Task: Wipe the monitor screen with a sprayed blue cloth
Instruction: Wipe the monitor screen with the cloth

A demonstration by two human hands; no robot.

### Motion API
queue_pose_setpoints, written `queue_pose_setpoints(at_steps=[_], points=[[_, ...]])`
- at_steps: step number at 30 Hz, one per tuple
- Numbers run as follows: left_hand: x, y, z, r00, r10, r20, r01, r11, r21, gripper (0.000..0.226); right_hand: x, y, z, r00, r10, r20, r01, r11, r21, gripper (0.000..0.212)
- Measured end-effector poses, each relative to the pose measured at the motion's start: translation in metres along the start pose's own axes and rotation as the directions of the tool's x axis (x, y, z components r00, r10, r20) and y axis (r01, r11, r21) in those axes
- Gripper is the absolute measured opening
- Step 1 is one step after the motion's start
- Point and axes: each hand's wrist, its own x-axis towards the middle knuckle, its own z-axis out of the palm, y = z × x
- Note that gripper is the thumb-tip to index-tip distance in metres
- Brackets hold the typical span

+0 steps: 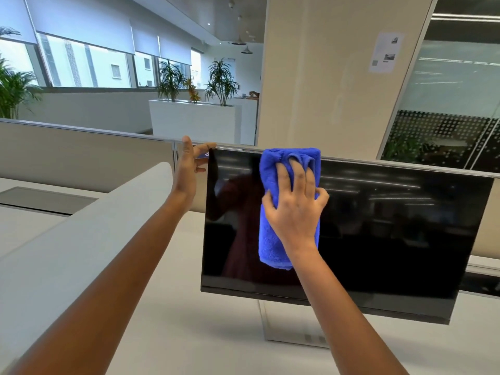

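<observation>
A black monitor stands on the white desk, its dark screen facing me and slightly tilted. A folded blue cloth lies flat against the upper left part of the screen. My right hand presses on the cloth with fingers spread, the fingertips dug into its top folds near the screen's upper edge. My left hand reaches to the monitor's top left corner, fingers apart, with its fingertips at the edge; whether it grips the frame is hidden by the bezel.
The monitor's silver stand rests on the white desk. A grey partition runs behind the desk. A curved white divider lies at the left. A wide pillar and planters stand beyond.
</observation>
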Motion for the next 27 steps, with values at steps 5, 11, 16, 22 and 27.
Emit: queue_pose_setpoints(at_steps=[5, 11, 16, 22, 27], points=[[-0.001, -0.005, 0.000, 1.000, 0.018, -0.011, -0.018, 0.999, 0.030, 0.063, -0.006, 0.002, 0.002, 0.990, 0.140, -0.003, -0.140, 0.990, -0.018, 0.046], [-0.007, -0.008, 0.004, 0.998, 0.056, -0.033, -0.055, 0.997, 0.047, 0.056, -0.005, -0.044, 0.005, 0.992, 0.116, 0.045, -0.118, 0.992, 0.039, 0.051], [-0.012, -0.007, 0.005, 0.995, 0.090, -0.043, -0.086, 0.993, 0.083, 0.051, -0.008, -0.081, 0.009, 0.991, -0.120, 0.064, 0.115, 0.991, 0.072, 0.056], [-0.015, -0.008, 0.007, 0.983, 0.169, -0.067, -0.139, 0.936, 0.323, 0.048, -0.007, -0.045, 0.015, 0.957, -0.288, 0.025, 0.288, 0.958, 0.006, 0.056], [-0.020, -0.013, 0.013, 0.941, 0.337, -0.010, -0.258, 0.741, 0.620, 0.041, -0.009, 0.014, 0.011, 0.973, -0.229, -0.011, 0.228, 0.972, -0.056, 0.054]])
